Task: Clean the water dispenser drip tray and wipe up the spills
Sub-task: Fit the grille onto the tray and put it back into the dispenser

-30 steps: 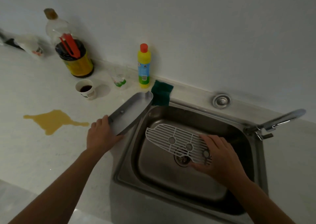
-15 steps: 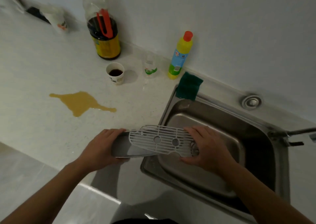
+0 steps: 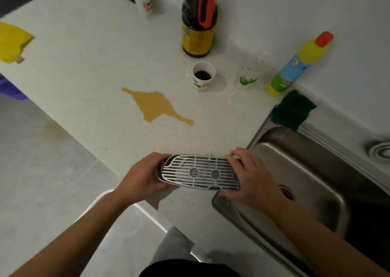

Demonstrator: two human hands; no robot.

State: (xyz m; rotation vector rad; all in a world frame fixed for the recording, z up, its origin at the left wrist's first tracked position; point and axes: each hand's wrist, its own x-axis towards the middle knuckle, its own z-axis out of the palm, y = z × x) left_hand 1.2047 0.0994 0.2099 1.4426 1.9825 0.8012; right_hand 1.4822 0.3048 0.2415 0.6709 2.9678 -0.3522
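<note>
The drip tray, a shallow metal pan with a white slotted grille [image 3: 200, 174] lying on top of it, is held level over the counter's front edge, just left of the sink [image 3: 312, 171]. My left hand [image 3: 143, 179] grips its left end. My right hand [image 3: 251, 181] grips the right end, fingers over the grille. A brownish-yellow spill [image 3: 155, 105] lies on the white counter [image 3: 84, 65] beyond the tray. A green scouring sponge [image 3: 293, 109] rests at the sink's back left corner.
Behind the spill stand a paper cup of dark liquid [image 3: 203, 76], a clear plastic cup [image 3: 249, 75], a dark sauce bottle [image 3: 199, 21] and a yellow detergent bottle [image 3: 297, 65]. A yellow cloth [image 3: 12, 42] lies at the counter's far left. Pale floor tiles lie below.
The grille has been brought from the sink onto the pan, and both hands now hold the joined tray over the counter's front edge. The view has swung left.
</note>
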